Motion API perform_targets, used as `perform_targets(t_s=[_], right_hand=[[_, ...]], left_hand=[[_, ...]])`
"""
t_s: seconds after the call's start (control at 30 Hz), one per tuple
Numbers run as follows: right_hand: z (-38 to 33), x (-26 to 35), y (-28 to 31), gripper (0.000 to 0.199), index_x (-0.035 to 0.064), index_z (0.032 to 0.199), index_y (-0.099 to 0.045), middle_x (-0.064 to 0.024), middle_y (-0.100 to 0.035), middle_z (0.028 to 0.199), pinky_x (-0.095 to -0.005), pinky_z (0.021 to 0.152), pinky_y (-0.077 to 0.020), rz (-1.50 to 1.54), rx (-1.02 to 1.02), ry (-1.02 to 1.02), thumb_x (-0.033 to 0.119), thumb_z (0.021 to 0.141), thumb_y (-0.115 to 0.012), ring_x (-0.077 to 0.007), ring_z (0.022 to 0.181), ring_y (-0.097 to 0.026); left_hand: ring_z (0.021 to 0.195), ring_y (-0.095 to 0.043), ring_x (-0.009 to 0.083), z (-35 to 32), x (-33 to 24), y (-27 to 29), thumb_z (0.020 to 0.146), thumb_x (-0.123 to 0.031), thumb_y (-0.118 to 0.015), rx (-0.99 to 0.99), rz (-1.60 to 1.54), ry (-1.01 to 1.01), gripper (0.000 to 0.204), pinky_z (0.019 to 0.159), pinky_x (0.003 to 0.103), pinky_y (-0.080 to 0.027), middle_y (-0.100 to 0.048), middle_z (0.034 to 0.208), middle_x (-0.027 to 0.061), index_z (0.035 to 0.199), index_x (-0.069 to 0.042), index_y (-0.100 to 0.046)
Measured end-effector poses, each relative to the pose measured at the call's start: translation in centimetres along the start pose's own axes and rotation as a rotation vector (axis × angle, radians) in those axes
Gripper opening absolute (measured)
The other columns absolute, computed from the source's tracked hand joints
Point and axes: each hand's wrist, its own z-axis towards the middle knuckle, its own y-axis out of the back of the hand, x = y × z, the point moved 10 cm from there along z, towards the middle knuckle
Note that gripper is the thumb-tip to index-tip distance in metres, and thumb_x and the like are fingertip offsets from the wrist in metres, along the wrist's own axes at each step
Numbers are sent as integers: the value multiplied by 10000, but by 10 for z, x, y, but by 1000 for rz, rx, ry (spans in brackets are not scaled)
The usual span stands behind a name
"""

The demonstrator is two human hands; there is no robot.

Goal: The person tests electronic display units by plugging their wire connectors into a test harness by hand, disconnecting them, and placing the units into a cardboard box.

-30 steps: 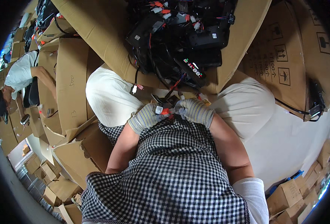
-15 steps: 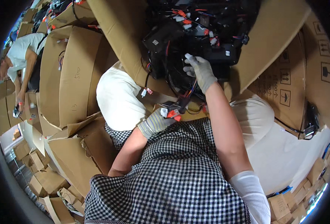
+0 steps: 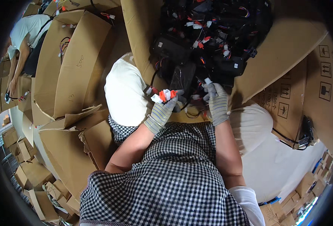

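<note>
Both my hands wear striped grey work gloves. My left hand (image 3: pixel 160 114) is closed on a bunch of red and white wire connectors (image 3: pixel 164 95), which stick up past the thumb and fingers. A white connector (image 3: pixel 208 80) shows at the fingertips of my right hand (image 3: pixel 217 104), pinched there. Between and just beyond the hands lies a flat black case (image 3: pixel 182 77), and dark wires run below it. Past them, an open carton (image 3: pixel 142 32) is heaped with black boxy devices (image 3: pixel 232 67) trailing wires and connectors.
Tall cartons (image 3: pixel 74 64) stand at my left, with a torn open carton (image 3: pixel 66 145) nearer. Another printed carton (image 3: pixel 283 98) flanks the right side, a black cabled device (image 3: pixel 306 133) beside it. At far left a person (image 3: pixel 27 37) bends over something held in the hands.
My right hand has drawn back from the carton towards my body, the white connector still at its fingertips. My left hand has risen forward with its connectors, and the hands are closer together.
</note>
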Motion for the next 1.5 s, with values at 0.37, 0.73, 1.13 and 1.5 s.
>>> perform_targets(t_s=[0.37,0.73,1.13,1.5], right_hand=[[-60,128,-30,188,109,667,-562,-75,-508,725,-394,567,-430,-1258,-188,842,219,818,-563,-268,645,-540],[-112,-4,-110,178,36,816,-633,-125,-589,922,-405,766,-443,-1084,516,899,171,743,-542,-275,888,-543],[-78,-11,-19,322,19,815,-617,4,-579,666,-263,545,-428,253,368,-252,315,892,-518,-104,583,-525],[-89,44,-40,185,166,894,-639,-47,-610,725,-352,519,-448,-1311,266,727,280,846,-501,-216,600,-603]], left_hand=[[821,-589,109,-2,4,6,909,-240,-517,-1,49,-37,309,729,239,-478,-633,944,40,1113,-16,-574],[890,-558,100,-2,2,-28,923,-187,-493,255,2,-148,384,801,216,-440,-593,1063,39,1265,-16,-466],[583,-445,25,-6,-9,-23,872,-289,-595,150,90,23,296,529,189,-370,-570,712,-43,1060,-63,-626],[586,-491,90,-9,12,-26,865,-202,-582,323,361,55,185,493,245,-385,-560,717,-1,1000,-78,-598]])
